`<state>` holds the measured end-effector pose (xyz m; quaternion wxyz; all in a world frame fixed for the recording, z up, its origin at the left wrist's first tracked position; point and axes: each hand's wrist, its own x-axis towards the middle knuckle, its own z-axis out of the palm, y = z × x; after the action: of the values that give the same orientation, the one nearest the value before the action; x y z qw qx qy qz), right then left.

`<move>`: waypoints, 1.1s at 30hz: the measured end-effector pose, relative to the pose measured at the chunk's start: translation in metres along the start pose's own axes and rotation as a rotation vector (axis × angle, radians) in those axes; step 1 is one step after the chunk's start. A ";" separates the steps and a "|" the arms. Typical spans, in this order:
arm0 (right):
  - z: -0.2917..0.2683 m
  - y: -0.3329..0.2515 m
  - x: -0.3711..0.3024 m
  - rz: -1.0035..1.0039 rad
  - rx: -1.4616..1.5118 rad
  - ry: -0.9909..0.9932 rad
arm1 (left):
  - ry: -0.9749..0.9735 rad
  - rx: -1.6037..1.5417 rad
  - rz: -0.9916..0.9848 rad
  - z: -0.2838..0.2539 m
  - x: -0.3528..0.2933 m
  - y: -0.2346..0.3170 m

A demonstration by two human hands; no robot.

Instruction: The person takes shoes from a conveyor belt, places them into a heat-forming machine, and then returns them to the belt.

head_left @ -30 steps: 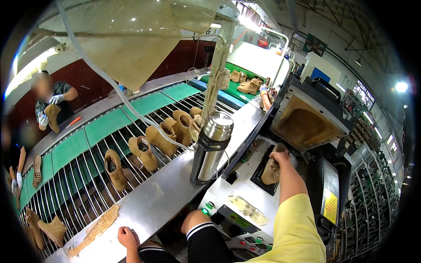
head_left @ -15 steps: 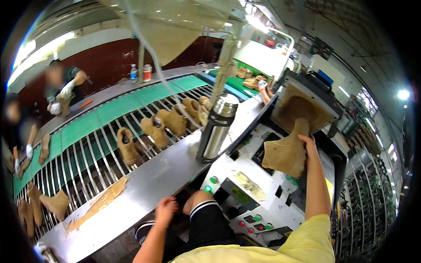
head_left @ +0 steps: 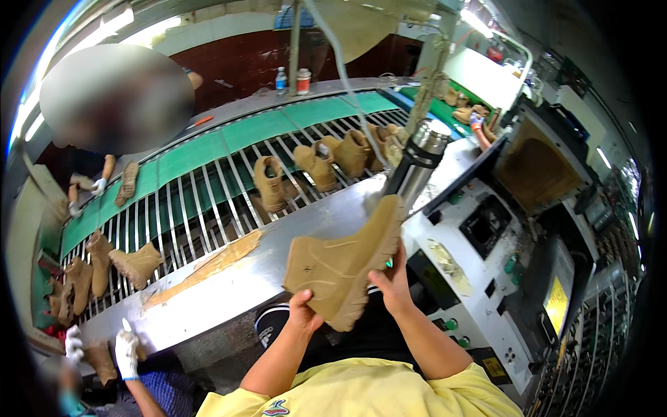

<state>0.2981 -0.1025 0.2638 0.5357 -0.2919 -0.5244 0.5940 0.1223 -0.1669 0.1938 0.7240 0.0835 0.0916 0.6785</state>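
A tan ankle boot (head_left: 347, 260) hangs tilted in front of my body, its toe up and to the right and its sole facing right. My left hand (head_left: 303, 313) is closed on the heel end, low down, with the thumb on the side. Fingers of my right hand (head_left: 394, 285) grip the sole edge near the middle; some of them are hidden behind the boot. Beyond the toe stands a steel vacuum flask (head_left: 422, 156), partly covered by the boot.
Several tan boots (head_left: 316, 167) stand on the roller conveyor (head_left: 201, 201) behind a metal ledge (head_left: 208, 313). On the right is a white machine (head_left: 455, 260) with its padded lid (head_left: 538, 167) raised. At lower left, a co-worker's gloved hand (head_left: 127, 353) is near another boot.
The boot has come from beside the machine's lid to in front of my body. My left hand, formerly low and off the boot, now holds it too. My view has swung left.
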 end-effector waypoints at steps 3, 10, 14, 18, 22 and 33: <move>-0.002 0.016 0.000 0.239 -0.306 -0.239 | 0.132 -0.031 0.183 -0.031 -0.021 0.035; -0.069 0.081 -0.032 0.274 -0.595 -0.014 | 0.440 0.269 0.562 -0.103 0.019 0.191; -0.108 0.100 -0.066 0.365 -0.780 0.170 | 0.666 0.467 0.557 -0.122 0.102 0.284; -0.132 0.125 -0.108 0.392 -0.940 0.244 | 0.699 0.746 0.653 -0.148 0.180 0.302; -0.128 0.133 -0.114 0.416 -0.922 0.333 | 0.869 1.358 0.797 -0.197 0.228 0.255; -0.196 0.192 -0.123 0.582 -0.944 0.397 | 0.816 2.449 0.539 -0.175 0.143 0.166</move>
<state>0.4440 -0.1336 0.0031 0.2509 -0.7362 -0.5200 0.3529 -0.0727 -0.0138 0.0622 -0.0559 0.4866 0.8336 0.2553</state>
